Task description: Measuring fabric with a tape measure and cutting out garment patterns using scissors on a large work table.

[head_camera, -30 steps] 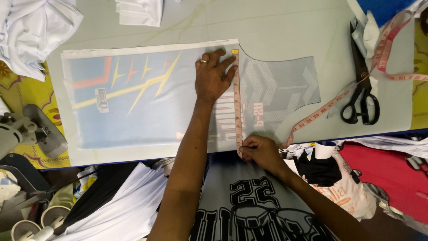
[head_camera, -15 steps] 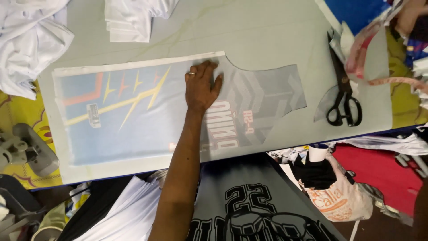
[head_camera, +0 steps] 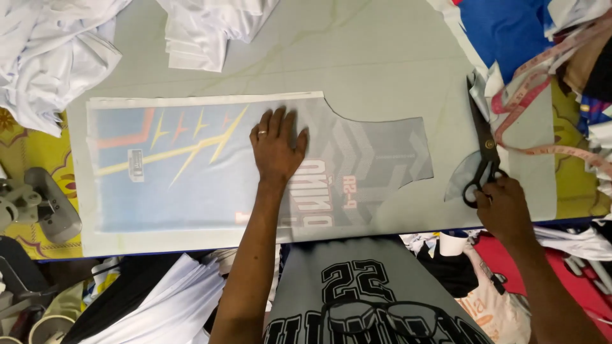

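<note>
Left hand [head_camera: 275, 148]: flat, fingers spread, palm down on printed fabric panel [head_camera: 210, 172], approx. mid-panel; ring on one finger. Grips nothing.

Right hand [head_camera: 505, 207]: closed around handles of black scissors [head_camera: 483, 143] at desk's right side; blades point away from person, lying on desk.

Printed fabric panel: lies flat on pale desk [head_camera: 382, 57], long axis left-right. Left part light blue w/ orange and yellow streaks; right part grey w/ chevron pattern, curved cut-outs at its right end. Backing sheet shows as white margin around it.

Measuring tape [head_camera: 548, 150]: pink, looped on right edge of desk, just beside scissors.

White fabric pile [head_camera: 51, 51]: crumpled, upper left corner. Folded white stack [head_camera: 204, 32]: top centre.

White sheets [head_camera: 172, 306]: stacked below desk edge, lower left.

Blue cloth [head_camera: 503, 32]: upper right, off desk edge.
</note>
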